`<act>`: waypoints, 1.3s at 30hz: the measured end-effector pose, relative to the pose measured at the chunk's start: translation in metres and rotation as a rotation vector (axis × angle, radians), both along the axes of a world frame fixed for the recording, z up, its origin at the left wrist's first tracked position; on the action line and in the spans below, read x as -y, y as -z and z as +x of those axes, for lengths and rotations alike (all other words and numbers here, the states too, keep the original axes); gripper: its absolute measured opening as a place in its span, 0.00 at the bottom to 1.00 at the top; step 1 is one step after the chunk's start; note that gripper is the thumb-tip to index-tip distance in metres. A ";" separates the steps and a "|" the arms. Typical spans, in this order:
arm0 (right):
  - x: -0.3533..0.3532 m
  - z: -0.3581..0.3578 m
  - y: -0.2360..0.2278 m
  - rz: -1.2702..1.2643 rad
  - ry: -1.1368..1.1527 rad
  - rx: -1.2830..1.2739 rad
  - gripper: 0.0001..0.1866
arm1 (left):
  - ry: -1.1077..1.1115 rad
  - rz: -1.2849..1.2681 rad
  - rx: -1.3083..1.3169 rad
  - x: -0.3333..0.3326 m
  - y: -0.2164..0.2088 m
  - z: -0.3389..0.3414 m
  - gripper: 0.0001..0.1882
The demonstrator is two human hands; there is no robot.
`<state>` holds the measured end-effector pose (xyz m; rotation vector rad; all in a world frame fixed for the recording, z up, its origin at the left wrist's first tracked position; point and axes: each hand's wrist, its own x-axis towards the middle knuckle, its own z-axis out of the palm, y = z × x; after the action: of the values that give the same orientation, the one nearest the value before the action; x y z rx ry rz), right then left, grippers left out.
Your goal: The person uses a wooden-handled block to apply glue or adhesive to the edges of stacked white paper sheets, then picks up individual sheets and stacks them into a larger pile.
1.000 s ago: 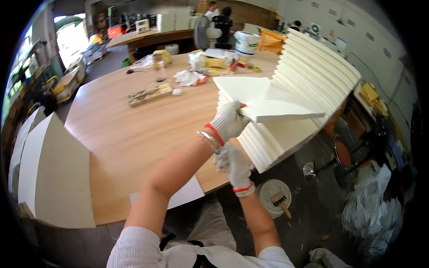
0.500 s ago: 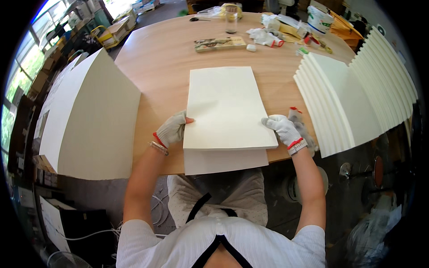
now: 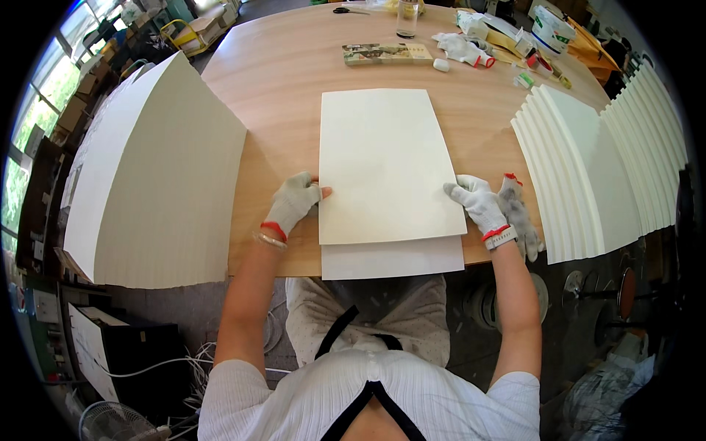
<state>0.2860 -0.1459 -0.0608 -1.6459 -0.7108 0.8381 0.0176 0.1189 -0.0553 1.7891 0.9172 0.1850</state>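
Cream-white paper sheets (image 3: 386, 165) lie in front of me, gripped by both hands at their side edges. My left hand (image 3: 294, 200), in a white knit glove with a red cuff, closes on the left edge, its bare thumb tip showing. On the right edge, my right hand (image 3: 476, 202), gloved alike, has its thumb on top and its fingers hidden beneath. Under these sheets, another white sheet (image 3: 393, 262) juts out toward me past the table edge. How many sheets I hold cannot be told.
A tall paper stack (image 3: 165, 184) stands at the left. At the right, fanned white bundles (image 3: 566, 176) rise beside a loose grey glove (image 3: 519, 217). Farther back on the wooden table (image 3: 279, 81) are a flat box (image 3: 387, 54), a glass (image 3: 407, 18), scissors (image 3: 349, 11) and white gloves (image 3: 463, 50).
My view has shifted, so the table's things appear higher and farther right. The held sheets now line up more closely with the right side of the sheet beneath. Both hands keep their grip.
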 end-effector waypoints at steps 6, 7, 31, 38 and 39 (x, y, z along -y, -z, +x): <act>0.005 0.017 0.014 -0.174 -0.031 0.369 0.23 | 0.048 0.554 -0.036 0.083 -0.007 -0.065 0.25; 0.006 0.020 0.012 -0.180 -0.041 0.371 0.23 | 0.076 0.575 0.025 0.095 -0.006 -0.071 0.26; 0.032 -0.041 -0.033 0.033 -0.135 0.540 0.16 | 0.478 0.944 0.093 0.115 -0.036 -0.047 0.50; 0.042 -0.035 -0.027 0.039 -0.262 0.454 0.17 | 0.619 1.008 -0.065 0.122 -0.047 -0.036 0.60; 0.042 -0.034 -0.024 0.044 -0.267 0.465 0.17 | 0.631 1.014 -0.096 0.124 -0.047 -0.035 0.60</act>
<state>0.2521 -0.1881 -0.0364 -1.7465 -1.2850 0.6177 -0.0175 -0.0055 -0.0080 2.9521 0.2444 0.1657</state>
